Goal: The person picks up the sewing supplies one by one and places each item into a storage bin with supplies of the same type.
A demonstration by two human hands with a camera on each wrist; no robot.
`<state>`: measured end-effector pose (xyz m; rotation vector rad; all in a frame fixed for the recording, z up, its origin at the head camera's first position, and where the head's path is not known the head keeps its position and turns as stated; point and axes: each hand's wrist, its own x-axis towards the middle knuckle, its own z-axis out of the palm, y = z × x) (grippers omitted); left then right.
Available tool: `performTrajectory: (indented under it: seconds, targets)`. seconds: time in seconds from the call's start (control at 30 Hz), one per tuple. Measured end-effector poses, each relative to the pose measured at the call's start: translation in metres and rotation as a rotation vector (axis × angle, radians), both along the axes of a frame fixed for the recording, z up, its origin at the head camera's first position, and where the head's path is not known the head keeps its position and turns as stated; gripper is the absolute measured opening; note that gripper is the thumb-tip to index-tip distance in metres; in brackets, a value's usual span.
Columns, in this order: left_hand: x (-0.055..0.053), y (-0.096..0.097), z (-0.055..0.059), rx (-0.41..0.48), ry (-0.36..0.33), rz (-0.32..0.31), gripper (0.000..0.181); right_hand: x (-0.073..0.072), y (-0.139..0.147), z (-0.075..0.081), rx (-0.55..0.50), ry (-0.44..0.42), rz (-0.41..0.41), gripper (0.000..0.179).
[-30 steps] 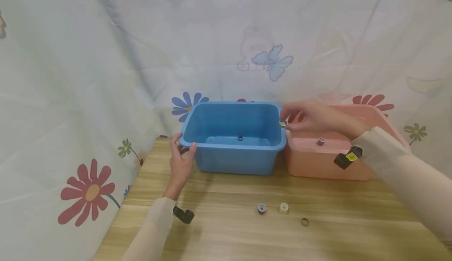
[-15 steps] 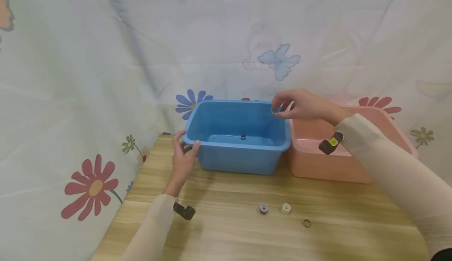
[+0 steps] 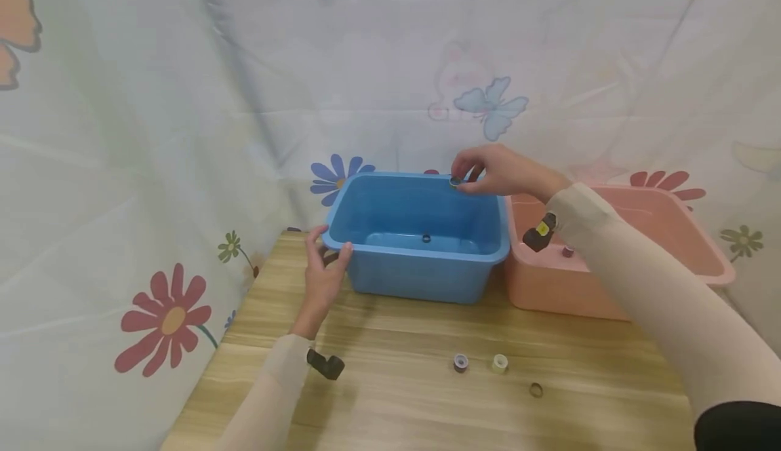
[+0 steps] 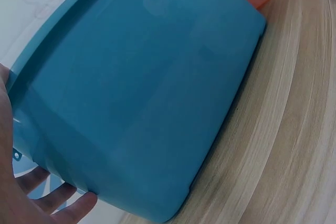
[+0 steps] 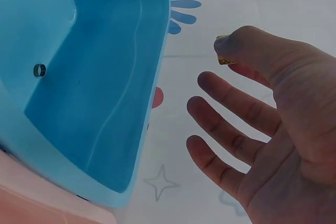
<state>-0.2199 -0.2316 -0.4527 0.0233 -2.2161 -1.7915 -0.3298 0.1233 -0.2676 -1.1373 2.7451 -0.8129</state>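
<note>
My right hand pinches a gold ring between thumb and index finger, above the back rim of the blue tub. In the right wrist view the ring is partly hidden by the thumb, and the other fingers are spread. My left hand grips the tub's front left corner, thumb by the front rim and fingers round the side; the left wrist view shows the fingers against the wall. A dark ring lies on the tub's floor, seen too in the right wrist view.
A pink tub stands right of the blue one, with a small dark red cap-like piece inside. On the wooden table lie a purple cap-like piece, a pale one and a brown ring. A patterned curtain hangs behind.
My right hand has moved left and up with the gold ring, from beside the pink tub to over the blue tub's back rim. The left hand stays on the corner. The view shifts slightly.
</note>
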Motion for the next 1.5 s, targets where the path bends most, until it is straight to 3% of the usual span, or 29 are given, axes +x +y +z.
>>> performTrajectory:
  seconds: [0.13,0.37,0.7,1.2,1.5]
  targets:
    - [0.004,0.002,0.006,0.000,-0.010,0.008,0.068,-0.009,-0.009,-0.004,0.000,-0.005,-0.014,0.020]
    - [0.001,0.003,-0.006,-0.027,0.042,0.040,0.067,-0.027,-0.022,-0.017,-0.019,0.001,-0.007,0.020]
    - [0.004,0.006,-0.006,-0.025,0.058,0.052,0.066,-0.047,-0.045,-0.039,-0.055,0.065,0.020,0.019]
    - [0.011,0.013,-0.007,-0.038,0.074,0.045,0.066,-0.053,-0.069,-0.061,-0.028,0.095,-0.011,0.020]
    - [0.012,0.014,-0.008,-0.051,0.065,0.041,0.066,-0.055,-0.069,-0.066,-0.015,0.058,-0.058,0.050]
